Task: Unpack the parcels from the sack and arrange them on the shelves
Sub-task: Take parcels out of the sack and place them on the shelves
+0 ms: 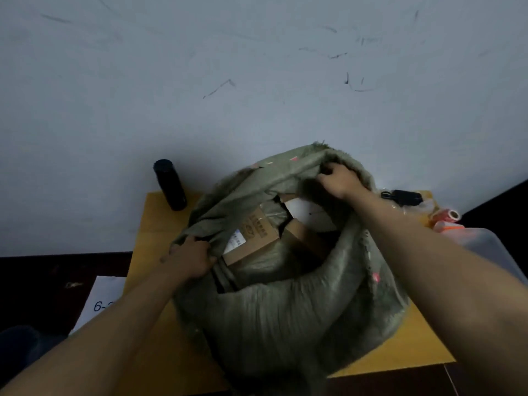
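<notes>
Both forearms reach in from the near edge toward the sack (pixel 285 315), a grey-green woven bag slumped on the yellow counter (pixel 160 218). At the near-left rim the left hand (pixel 190 260) has its fingers curled into a fold of the fabric, and at the far rim the right hand (pixel 340 178) pinches the raised edge and lifts it; each grip is clamped on cloth, not on a parcel.

Opening the mouth looks to be the step in hand, and none of the parcels is out yet. To do it well, I would draw the two rims apart and fold them down outward, so the mouth stays wide and one hand comes free to lift.

Inside lie a brown cardboard box (pixel 254 238) with a white label, uppermost, a second brown box (pixel 307 238) just beside it, a white parcel (pixel 311 211) behind them, and grey-wrapped packets below. No shelves are in view.

Outward on the counter stand a dark bottle (pixel 171 184) and a clear plastic tub (pixel 491 247).
</notes>
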